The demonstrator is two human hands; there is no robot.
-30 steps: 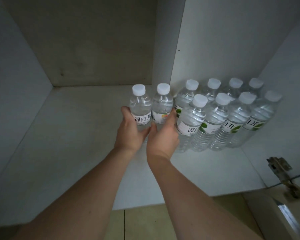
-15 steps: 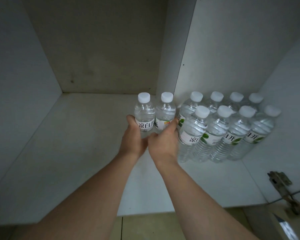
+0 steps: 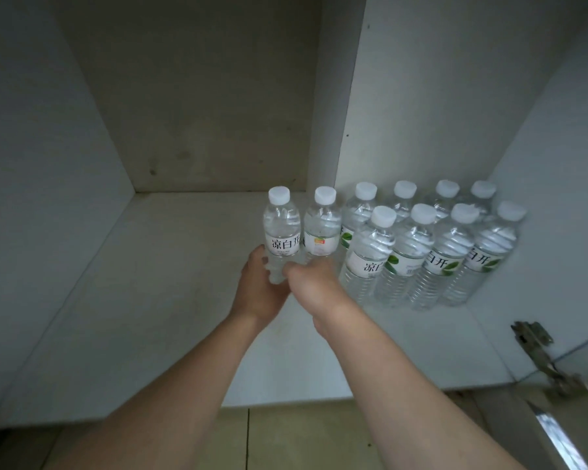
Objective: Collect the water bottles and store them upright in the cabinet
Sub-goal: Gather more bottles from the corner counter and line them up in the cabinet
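Left hand (image 3: 259, 289) grips the lower body of a small water bottle (image 3: 281, 232), fingers curled round its base from the left. Right hand (image 3: 314, 281) is wrapped round the lower part of a second small bottle (image 3: 321, 228) just beside it; finger detail partly hidden behind the hand itself. Both bottles upright, white caps on, touching side by side. Whether their bases rest on the cabinet shelf (image 3: 170, 266) cannot be told; the hands cover them.

Immediately right of the held pair: a block of eight larger water bottles (image 3: 421, 245), upright, in two rows of four, packed in contact, white caps, green-leaf labels. Block sits against the right rear corner of the cabinet, back row near the white back panel (image 3: 421, 113).

Metal door hinge (image 3: 537, 351) at lower right on the cabinet side wall. Tiled floor (image 3: 286, 435) visible below the shelf edge.
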